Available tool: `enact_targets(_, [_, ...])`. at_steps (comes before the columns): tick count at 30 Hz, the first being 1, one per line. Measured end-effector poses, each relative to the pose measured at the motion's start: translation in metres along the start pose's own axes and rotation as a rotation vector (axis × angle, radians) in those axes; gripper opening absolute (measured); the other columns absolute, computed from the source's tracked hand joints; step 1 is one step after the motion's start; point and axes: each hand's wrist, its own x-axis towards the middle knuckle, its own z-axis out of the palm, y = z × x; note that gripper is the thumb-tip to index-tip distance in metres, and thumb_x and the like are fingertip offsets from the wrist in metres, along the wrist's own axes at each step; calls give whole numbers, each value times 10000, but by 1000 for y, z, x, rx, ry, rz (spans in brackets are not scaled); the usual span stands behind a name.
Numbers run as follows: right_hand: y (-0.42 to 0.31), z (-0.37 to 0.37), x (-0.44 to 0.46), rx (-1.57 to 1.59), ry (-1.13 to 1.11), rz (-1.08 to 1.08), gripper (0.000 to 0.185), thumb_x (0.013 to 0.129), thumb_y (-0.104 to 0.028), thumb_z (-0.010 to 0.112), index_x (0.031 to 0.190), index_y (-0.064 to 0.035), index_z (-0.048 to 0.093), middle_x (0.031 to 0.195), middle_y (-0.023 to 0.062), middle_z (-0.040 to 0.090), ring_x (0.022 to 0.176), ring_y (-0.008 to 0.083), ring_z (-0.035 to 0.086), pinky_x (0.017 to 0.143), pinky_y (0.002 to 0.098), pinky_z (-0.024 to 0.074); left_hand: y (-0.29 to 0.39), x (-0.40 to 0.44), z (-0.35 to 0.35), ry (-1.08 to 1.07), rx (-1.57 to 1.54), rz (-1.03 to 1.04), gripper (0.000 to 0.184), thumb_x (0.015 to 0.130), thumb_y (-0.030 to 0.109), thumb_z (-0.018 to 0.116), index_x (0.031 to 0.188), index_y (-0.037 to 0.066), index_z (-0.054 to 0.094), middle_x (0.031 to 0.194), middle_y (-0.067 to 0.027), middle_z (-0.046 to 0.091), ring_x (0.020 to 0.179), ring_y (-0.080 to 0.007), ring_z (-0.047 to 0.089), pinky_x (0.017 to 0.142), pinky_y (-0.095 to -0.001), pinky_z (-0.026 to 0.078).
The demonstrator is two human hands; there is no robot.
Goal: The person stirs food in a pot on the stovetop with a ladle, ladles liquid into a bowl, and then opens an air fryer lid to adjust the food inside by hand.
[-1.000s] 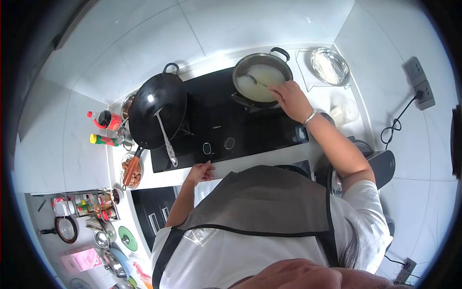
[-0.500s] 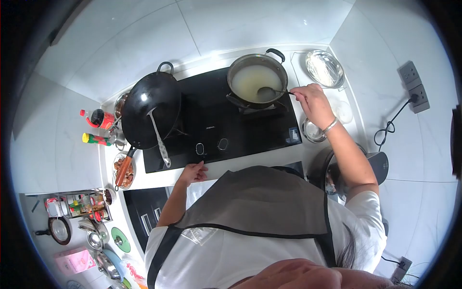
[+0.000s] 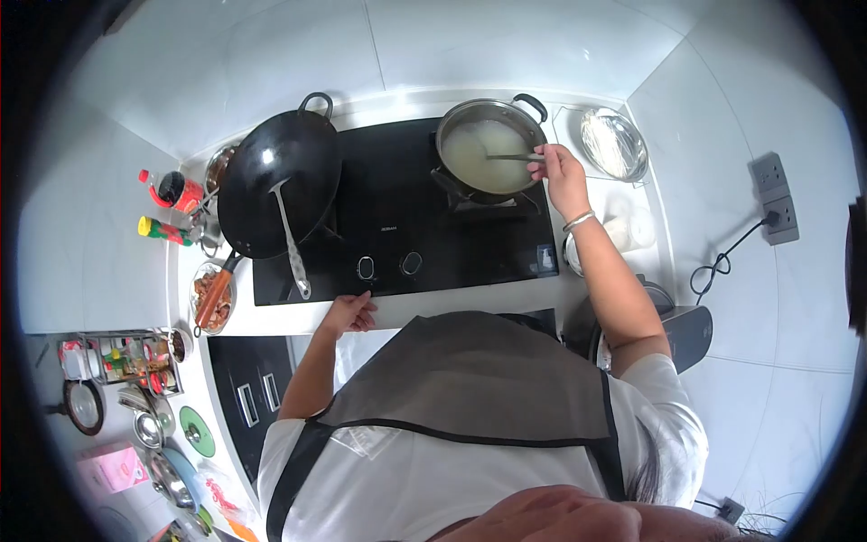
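My right hand is closed around the handle of a ladle over the right side of a dark pot. The ladle's bowl is down in the cloudy, pale yellowish liquid and cannot be made out. My left hand rests at the front edge of the black cooktop, below the two knobs. Its fingers are loosely bent and apart, with nothing visible in them. Left of the pot stands a black wok with a metal spatula lying across it.
The wok's wooden handle reaches over a bowl of brown food pieces. Bottles stand at the left wall. A foil-like silver dish is at the back right. A black appliance stands near my right elbow.
My right hand has moved up and left, closer over the pot, and the ladle's bowl has gone from visible to submerged. My left hand stays by the cooktop edge. The view has shifted slightly.
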Motion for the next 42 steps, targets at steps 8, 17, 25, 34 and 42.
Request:
enact_targets(8, [-2,-15,-10,349,22,241,348,1065,-266,392,1088,21,589,837,171,714,659,176,664,640,288,554,-3,1,0,10,-30,29,510,974,497,555,913,11,699,653,-107,680,496,-156,625,484,-266,505])
enact_targets(17, [-30,-51,-28,341,76,49,395,1074,-273,399,1187,65,568,901,183,706,737,193,682,723,313,571,-4,2,-1,-11,-64,21,526,968,515,560,909,9,693,655,-107,679,511,-166,639,500,-275,522])
enact_targets(25, [-24,-53,-34,179,117,-180,365,1062,-231,455,1281,33,581,1007,149,712,899,170,678,873,293,541,-5,4,-2,2,-60,7,519,961,510,574,921,5,688,657,-109,676,499,-171,631,495,-280,522])
enact_targets(34, [12,-44,-38,-318,21,-413,285,1047,-122,460,1247,-7,628,1160,130,677,990,191,665,938,312,509,-1,2,-3,-21,-72,-5,511,965,504,569,930,9,692,661,-106,681,505,-170,637,513,-284,537])
enact_targets(42, [10,-35,-43,-203,47,-190,293,1054,-184,471,1226,0,622,970,109,715,881,159,673,843,289,533,-1,2,-3,-27,-67,4,524,962,514,568,936,6,695,667,-107,676,534,-174,647,525,-293,543])
